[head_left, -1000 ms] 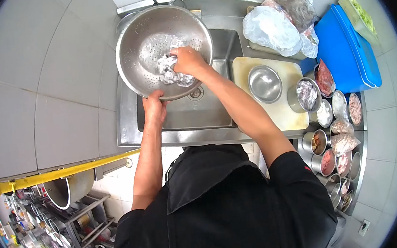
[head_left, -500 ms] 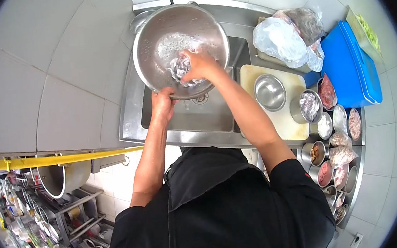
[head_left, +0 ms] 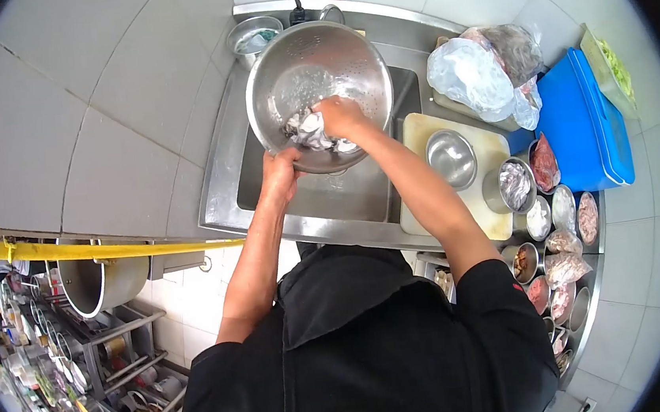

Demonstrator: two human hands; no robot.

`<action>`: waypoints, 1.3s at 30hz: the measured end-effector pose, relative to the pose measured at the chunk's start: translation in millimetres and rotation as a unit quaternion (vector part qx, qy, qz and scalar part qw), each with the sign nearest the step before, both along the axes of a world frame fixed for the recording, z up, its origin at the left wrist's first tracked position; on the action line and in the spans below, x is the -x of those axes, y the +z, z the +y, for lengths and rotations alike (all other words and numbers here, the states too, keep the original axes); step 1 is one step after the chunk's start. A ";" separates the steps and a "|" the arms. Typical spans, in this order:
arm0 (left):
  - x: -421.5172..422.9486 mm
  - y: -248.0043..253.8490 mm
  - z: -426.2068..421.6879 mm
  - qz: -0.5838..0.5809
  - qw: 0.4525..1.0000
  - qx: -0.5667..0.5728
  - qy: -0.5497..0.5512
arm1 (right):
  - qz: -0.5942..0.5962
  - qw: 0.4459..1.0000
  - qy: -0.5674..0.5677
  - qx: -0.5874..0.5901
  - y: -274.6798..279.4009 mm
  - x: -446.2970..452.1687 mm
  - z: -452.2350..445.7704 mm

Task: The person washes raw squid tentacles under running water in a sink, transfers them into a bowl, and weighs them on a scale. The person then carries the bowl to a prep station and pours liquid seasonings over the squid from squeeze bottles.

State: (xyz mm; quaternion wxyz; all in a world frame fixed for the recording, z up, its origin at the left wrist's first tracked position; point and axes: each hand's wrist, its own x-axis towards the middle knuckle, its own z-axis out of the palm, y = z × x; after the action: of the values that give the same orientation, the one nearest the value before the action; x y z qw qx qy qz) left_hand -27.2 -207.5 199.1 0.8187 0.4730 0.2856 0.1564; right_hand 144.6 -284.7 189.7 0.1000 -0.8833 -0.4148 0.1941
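A large steel bowl [head_left: 274, 80] is tilted over the sink [head_left: 346, 204], its inside facing me and wet. My left hand [head_left: 282, 175] is closed on the bowl's near rim. Inside, wet grey-and-white strips of meat or seafood [head_left: 307, 133] lie against the lower wall; their exact kind I cannot make out. My right hand [head_left: 343, 117] reaches into the bowl with its fingers curled onto these strips, the fingertips partly hidden among them.
Right of the sink, a cutting board [head_left: 416, 154] carries a small steel bowl [head_left: 451, 160] and a pot of similar strips [head_left: 513, 186]. Beyond are plastic bags [head_left: 472, 73], a blue cooler box [head_left: 582, 122] and several food containers. A steel container [head_left: 238, 36] stands behind left.
The bowl appears lower and further right in view, partly because the view has shifted. The strips are now bunched lower by the near rim, and my right hand's fingers have curled in.
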 end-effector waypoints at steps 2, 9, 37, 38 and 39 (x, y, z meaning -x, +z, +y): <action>-1.1 -8.0 7.0 0.007 1.000 -0.005 0.008 | 0.062 0.998 0.019 -0.006 21.8 -9.0 -7.9; -4.6 -11.8 1.8 -0.029 1.000 -0.011 -0.002 | -0.024 0.979 -0.106 -0.174 -6.2 24.2 -3.7; -10.0 12.7 -4.5 -0.026 0.996 -0.075 0.038 | -0.062 0.924 -0.105 -0.362 -16.2 52.8 3.5; -10.9 13.8 -3.8 -0.019 0.996 -0.089 0.023 | -0.104 0.914 -0.109 -0.378 -14.7 58.3 6.2; -11.5 15.0 -3.9 -0.018 0.995 -0.092 0.017 | -0.104 0.912 -0.116 -0.380 -12.1 58.8 4.4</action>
State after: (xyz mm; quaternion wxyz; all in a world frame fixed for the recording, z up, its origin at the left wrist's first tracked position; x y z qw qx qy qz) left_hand -15.7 -211.5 214.1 0.7739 0.5383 0.2636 0.2043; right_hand 85.8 -280.2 177.6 0.4059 -0.8358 -0.3601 -0.0838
